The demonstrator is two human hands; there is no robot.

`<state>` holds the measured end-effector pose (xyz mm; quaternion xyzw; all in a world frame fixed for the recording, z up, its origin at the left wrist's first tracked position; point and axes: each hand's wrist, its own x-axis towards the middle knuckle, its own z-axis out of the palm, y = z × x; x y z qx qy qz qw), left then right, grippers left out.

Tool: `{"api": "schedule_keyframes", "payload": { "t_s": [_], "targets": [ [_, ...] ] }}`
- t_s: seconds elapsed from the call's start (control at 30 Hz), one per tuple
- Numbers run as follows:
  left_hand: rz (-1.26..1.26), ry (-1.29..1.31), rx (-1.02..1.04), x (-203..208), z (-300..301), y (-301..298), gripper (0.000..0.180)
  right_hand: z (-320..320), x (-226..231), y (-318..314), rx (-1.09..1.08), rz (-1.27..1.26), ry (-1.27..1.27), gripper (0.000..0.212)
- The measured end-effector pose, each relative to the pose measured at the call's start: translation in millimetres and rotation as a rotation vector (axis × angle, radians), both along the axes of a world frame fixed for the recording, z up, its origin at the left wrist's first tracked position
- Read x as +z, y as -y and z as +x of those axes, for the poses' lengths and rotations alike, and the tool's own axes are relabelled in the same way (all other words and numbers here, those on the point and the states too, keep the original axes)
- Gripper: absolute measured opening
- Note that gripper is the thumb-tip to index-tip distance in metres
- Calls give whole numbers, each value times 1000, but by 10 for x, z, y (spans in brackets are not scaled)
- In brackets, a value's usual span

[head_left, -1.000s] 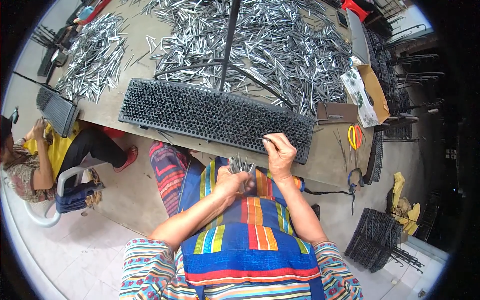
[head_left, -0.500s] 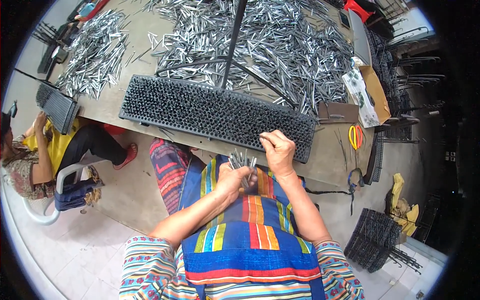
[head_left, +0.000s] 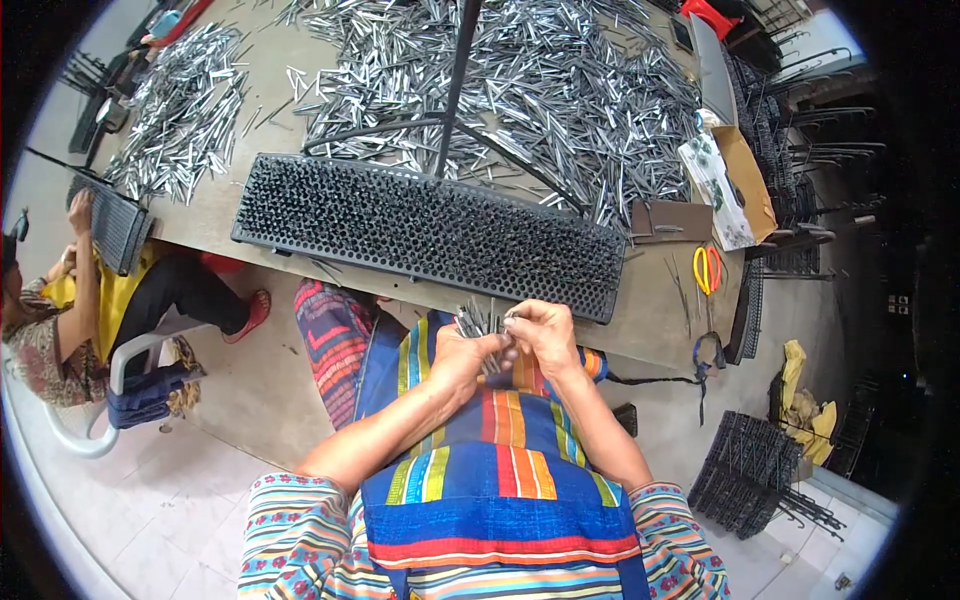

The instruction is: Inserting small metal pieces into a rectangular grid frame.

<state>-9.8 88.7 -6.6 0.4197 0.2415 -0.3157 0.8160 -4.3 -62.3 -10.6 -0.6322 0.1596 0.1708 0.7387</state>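
Observation:
A bunch of thin grey metal rods stands up from the fist of my left hand, above my apron. My right hand is closed beside it, thumb and fingertips pinched on the end of one rod at the bunch's right side. Just beyond both hands lies a long black rack full of round holes, many of them filled with dark pieces. Its front right edge shows bare holes. A black metal frame with a tall bar rises behind the rack.
Heaps of loose metal rods cover the far table. To the right are orange-handled scissors, a brown flat block and an open cardboard box. Black racks stack on the floor. At left, a seated co-worker handles another rack.
My right hand has come back from the rack's front edge to the bunch of rods in my left hand. The co-worker's hand has moved up onto their rack.

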Motion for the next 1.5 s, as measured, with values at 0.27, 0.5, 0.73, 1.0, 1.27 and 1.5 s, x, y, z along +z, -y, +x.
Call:
{"api": "schedule_keyframes", "payload": {
  "t_s": [0.27, 0.5, 0.73, 1.0, 1.27, 1.5],
  "targets": [
    [35, -54, 74, -62, -24, -9, 9, 213, -49, 156, -428, -165, 355, 7],
    [53, -31, -12, -62, 13, -2, 10, 289, -143, 188, -290, -574, 662, 9],
    [85, -3, -31, -111, 9, -8, 10, 297, -122, 172, -300, -541, 671, 10],
    [33, -49, -16, 10, 29, -21, 8, 296, -136, 130, -276, -610, 721, 11],
    [51, -33, -24, -83, 27, -19, 8, 338, -16, 100, -163, -810, 678, 11],
    [15, -81, -25, -60, 46, -17, 10, 323, -60, 159, -164, -862, 703, 14]
  ]
}}
